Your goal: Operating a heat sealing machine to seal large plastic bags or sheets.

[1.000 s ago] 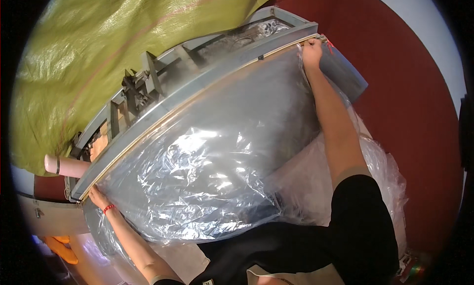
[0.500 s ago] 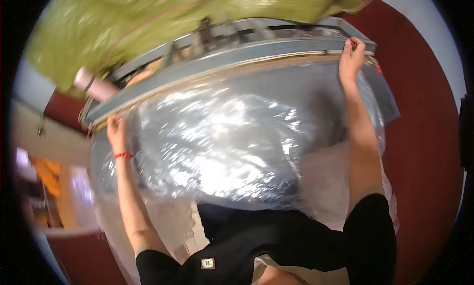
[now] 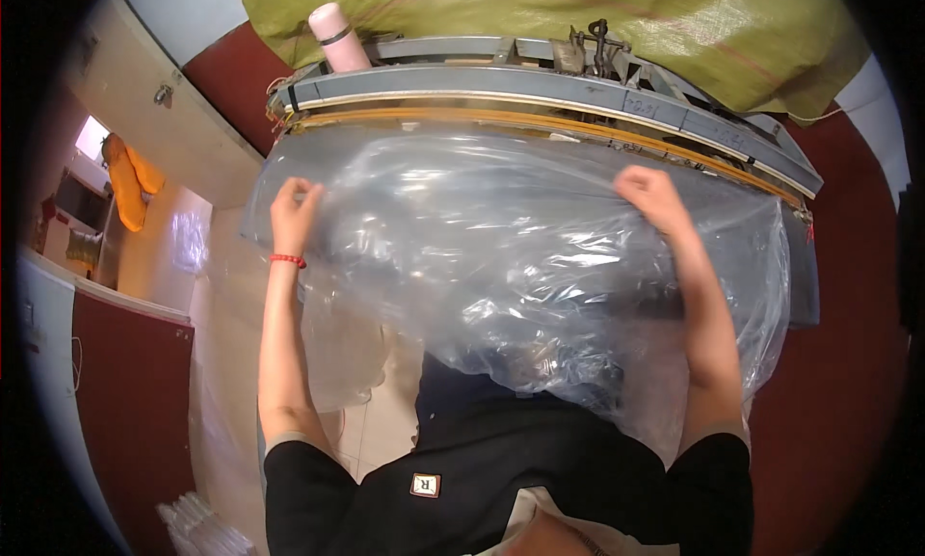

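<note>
A large sheet of clear plastic film (image 3: 501, 257) spreads over a grey work surface (image 3: 805, 286) and drapes down towards my body, wrinkled and shiny. At the film's far left part, my left hand (image 3: 294, 214), with a red bead bracelet at the wrist, is closed in a pinch on its edge. My right hand (image 3: 657, 198) is closed on the film further right, and creases run between the two hands. Just beyond the film lies a long grey metal bar (image 3: 462, 82) of a machine, with an orange-brown strip (image 3: 501, 119) along its near side. Both hands are apart from the bar.
A pink bottle (image 3: 339, 40) stands behind the bar's left end. Yellow-green woven sheeting (image 3: 540, 7) hangs behind the machine, near a dark metal clamp-like part (image 3: 599, 50). To the left are a door (image 3: 145, 103) and orange items (image 3: 130, 180); clear bundles (image 3: 202, 525) lie lower left.
Both hands have drawn back from the metal bar towards me, bringing the film along. They are closer together. The head view has turned, so more of the left side shows.
</note>
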Demonstrator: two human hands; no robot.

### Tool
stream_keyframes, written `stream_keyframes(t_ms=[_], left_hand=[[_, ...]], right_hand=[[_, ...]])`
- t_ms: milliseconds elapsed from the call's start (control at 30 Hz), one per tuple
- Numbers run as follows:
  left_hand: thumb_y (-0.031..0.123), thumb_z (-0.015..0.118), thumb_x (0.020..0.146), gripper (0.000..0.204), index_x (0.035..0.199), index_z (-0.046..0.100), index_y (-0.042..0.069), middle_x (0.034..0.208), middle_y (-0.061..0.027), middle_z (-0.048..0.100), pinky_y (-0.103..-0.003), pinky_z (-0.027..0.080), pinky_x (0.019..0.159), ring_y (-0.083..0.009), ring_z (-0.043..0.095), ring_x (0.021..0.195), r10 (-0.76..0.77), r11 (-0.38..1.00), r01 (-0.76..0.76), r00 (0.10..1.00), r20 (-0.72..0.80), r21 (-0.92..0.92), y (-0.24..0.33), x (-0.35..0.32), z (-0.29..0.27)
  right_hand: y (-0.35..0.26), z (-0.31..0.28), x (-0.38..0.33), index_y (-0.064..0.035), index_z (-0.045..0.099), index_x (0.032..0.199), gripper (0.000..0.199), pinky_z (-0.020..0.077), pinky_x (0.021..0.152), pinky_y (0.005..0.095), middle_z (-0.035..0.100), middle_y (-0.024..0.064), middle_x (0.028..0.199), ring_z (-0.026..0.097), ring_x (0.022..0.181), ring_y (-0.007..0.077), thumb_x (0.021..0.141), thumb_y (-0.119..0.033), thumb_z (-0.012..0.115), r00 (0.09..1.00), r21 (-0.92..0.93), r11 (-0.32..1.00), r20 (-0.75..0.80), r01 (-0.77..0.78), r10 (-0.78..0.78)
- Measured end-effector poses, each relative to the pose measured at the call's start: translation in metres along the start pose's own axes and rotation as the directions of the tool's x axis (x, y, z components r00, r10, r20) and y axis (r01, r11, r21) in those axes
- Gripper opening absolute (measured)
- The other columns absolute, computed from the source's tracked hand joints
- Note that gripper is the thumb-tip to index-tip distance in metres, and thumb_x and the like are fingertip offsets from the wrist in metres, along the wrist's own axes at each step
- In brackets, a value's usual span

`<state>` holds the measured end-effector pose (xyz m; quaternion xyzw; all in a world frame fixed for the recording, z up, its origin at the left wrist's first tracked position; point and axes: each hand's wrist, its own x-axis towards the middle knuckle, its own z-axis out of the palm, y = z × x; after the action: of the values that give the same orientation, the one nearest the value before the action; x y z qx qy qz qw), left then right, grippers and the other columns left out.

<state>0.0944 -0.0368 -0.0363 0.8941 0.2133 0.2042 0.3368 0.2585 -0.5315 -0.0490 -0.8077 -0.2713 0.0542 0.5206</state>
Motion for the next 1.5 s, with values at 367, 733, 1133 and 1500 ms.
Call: stream_keyframes(t_ms=[367,733,1133,1500], left_hand=[[0.027,0.059,0.075,0.052,0.122,0.043,0.013,0.129,-0.0155,0.037,-0.049,0.025,0.096,-0.0363,0.027,0.122,0.395,0.733,-0.568,0.803,0.446,0.375,0.043,-0.098,0.041],[0.017,0.053,0.083,0.028,0.106,0.052,0.0,0.094,-0.0089,0.057,-0.027,0.045,0.071,-0.0148,0.058,0.08,0.098,0.922,0.041,0.937,0.336,-0.385,0.075,-0.147,0.047],[0.019,0.061,0.07,0.026,0.091,0.059,0.004,0.093,-0.0119,0.055,-0.034,0.042,0.079,-0.0272,0.053,0.09,0.288,0.951,-0.307,0.918,0.273,0.031,0.059,-0.022,0.103],[0.011,0.065,0.068,0.011,0.073,0.058,0.003,0.071,-0.0107,0.057,-0.034,0.043,0.065,-0.0269,0.053,0.071,0.522,0.804,-0.533,0.845,0.118,0.263,0.079,0.022,0.122]], right_hand=[[0.121,-0.234,-0.213,0.0012,0.059,0.074,0.022,0.0388,0.055,0.0239,0.056,0.0022,0.062,0.047,0.059,0.0084,0.076,-0.02,0.063,0.675,-0.41,0.771,-0.737,-0.488,0.035],[0.131,-0.251,-0.235,-0.0005,0.059,0.08,0.032,0.041,0.06,0.0269,0.058,0.0069,0.066,0.051,0.06,0.0133,0.077,-0.032,0.061,0.604,-0.439,0.701,-0.797,-0.562,-0.015],[0.129,-0.246,-0.233,-0.001,0.058,0.08,0.03,0.0388,0.058,0.0271,0.051,0.0054,0.062,0.045,0.059,0.0132,0.079,-0.031,0.06,0.591,-0.422,0.683,-0.807,-0.597,0.018],[0.123,-0.244,-0.231,-0.0013,0.058,0.081,0.029,0.0394,0.059,0.0271,0.053,0.0071,0.064,0.047,0.06,0.0128,0.078,-0.03,0.06,0.571,-0.416,0.667,-0.821,-0.618,0.017]])
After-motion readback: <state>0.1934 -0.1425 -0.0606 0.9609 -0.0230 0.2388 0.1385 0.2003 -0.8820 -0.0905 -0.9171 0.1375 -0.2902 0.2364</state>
